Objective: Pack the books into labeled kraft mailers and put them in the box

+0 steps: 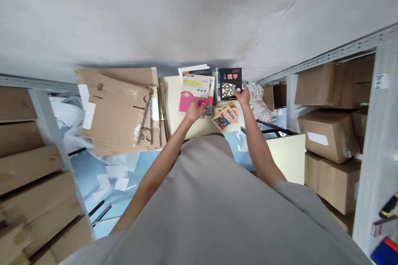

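A pink-and-white book (190, 94) lies over other books at the middle of the small table, and my left hand (195, 109) is closed at its lower right edge. To the right, my right hand (242, 95) grips a black crossword book (229, 76) by its lower right corner, thumb on the cover and other fingers mostly hidden. Beneath the pink book, parts of a dark book (209, 73) and a white-and-orange one show. Nearer my body sit several small pink booklets (228, 116), overlapping one another below the black book.
Flattened cardboard boxes (118, 107) are stacked on the left of the pale tabletop (172, 99). Shredded paper (259, 101) heaps at the right. Shelves with cardboard boxes (331, 132) stand on both sides. A wall (186, 16) rises behind the table, and loose papers (121, 183) litter the blue floor.
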Available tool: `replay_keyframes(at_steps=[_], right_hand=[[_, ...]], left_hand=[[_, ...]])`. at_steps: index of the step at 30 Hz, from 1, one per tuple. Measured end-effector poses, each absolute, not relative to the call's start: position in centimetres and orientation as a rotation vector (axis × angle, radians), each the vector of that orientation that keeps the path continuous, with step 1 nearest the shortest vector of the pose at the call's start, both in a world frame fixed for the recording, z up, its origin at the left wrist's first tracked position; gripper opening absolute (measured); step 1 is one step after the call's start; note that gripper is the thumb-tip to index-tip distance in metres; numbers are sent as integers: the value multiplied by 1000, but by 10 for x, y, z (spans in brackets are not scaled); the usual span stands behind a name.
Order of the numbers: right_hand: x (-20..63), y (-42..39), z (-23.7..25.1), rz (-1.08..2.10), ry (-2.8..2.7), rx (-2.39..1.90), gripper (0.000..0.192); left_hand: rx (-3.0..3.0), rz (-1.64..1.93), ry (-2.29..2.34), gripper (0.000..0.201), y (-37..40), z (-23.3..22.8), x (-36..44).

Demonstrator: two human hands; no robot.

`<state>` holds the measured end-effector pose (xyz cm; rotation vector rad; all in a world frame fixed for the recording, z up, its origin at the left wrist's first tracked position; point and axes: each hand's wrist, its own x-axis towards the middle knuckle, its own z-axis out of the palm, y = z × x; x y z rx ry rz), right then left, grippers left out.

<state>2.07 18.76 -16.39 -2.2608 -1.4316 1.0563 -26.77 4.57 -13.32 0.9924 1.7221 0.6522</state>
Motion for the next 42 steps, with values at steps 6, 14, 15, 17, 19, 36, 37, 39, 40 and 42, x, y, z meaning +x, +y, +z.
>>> replay_keyframes(at_steps=[6,14,15,17,19,36,37,39,40,42], right_hand=[[33,191,-166,1154,-1457,-2232,43],[39,190,-142,1014,-1543,-2088,21],[40,185,-138,1051,-1507,-2018,25],[40,172,-127,1170,-1431,-1852,35],[37,154,-115,1313,-1343,-1701,47],[-148,9,-92,2053,-1353,-1379,48],[-167,-2,-96,2087,-1345,-1395,45],[-207,-28,-105,2137,-1299,-1422,44],[-226,-42,-109,2156,-1271,-1433,44],[-262,-67,-116,2190,-1216,-1457,46]], left_hand=[[1036,551,1820,42,45,-136,-255],[961,655,1778,44,44,-130,-250],[924,690,1746,45,42,-128,-249],[844,778,1662,47,40,-122,-247],[773,886,1568,54,37,-116,-244],[589,1236,1606,50,-79,-102,-395],[605,1228,1649,50,-93,-103,-412],[651,1176,1764,48,-119,-108,-447],[694,1131,1834,47,-131,-110,-465],[838,1013,1986,45,-152,-114,-499]])
